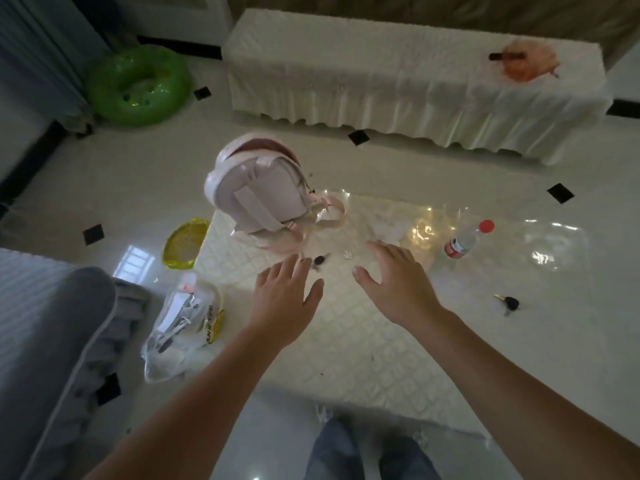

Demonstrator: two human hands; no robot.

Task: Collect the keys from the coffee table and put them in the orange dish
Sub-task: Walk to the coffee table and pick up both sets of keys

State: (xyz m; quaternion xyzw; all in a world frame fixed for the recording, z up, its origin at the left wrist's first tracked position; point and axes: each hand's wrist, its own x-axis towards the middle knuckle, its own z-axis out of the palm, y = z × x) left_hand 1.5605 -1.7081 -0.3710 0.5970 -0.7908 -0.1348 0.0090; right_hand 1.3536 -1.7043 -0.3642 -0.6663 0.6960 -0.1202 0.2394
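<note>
A dark-headed key point(318, 260) lies on the coffee table point(363, 341), just beyond the fingertips of my left hand point(285, 296), which is open with fingers spread. My right hand point(394, 282) hovers open over the table a little to the right of that key. A second set of keys point(508, 303) with a dark fob lies near the table's right side. The orange dish point(528, 62) sits far off on the long white-covered table point(398, 81) at the top right, with a dark object at its left rim.
A pink backpack point(259, 192) stands on the coffee table's far left corner. A plastic bottle point(465, 240) with a red cap lies to the right. On the floor are a yellow basket point(185, 242), bagged shoes point(183, 323), a green swim ring point(138, 86) and a grey sofa point(45, 341).
</note>
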